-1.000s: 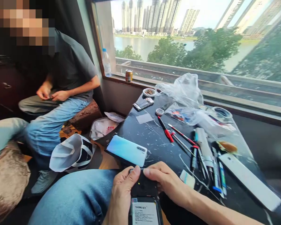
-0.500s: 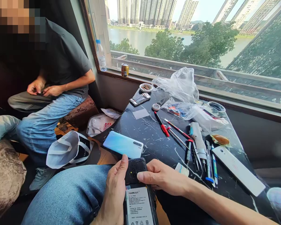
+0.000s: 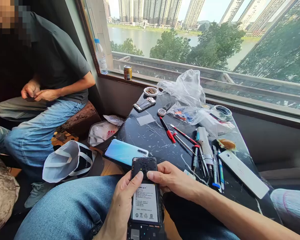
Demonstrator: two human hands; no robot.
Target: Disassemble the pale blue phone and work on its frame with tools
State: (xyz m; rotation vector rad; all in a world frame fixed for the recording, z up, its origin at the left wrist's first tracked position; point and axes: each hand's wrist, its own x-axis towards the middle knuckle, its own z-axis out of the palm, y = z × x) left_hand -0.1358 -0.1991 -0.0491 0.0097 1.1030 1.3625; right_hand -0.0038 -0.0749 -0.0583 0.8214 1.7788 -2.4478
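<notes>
An opened black smartphone is held over my lap, its back cover off. Its white battery faces up, with printed text and symbols. My left hand wraps the phone's left edge, thumb on the black upper plate. From the right, my right hand grips the other edge, its thumb pressing the same plate just beside the left thumb. The fingers beneath the phone are mostly hidden. Just beyond the phone's top, a light-blue smartphone lies at the near left edge of the black marbled table.
On the table are a red-and-black pen, a screwdriver, tweezers, a white phone back, a disassembled phone and plastic bags. A white bag stands on the floor. Another person sits at left.
The phone has risen in view, so its lower end now shows. My left thumb has moved from the phone's upper left edge onto the plate. The whole view has shifted slightly.
</notes>
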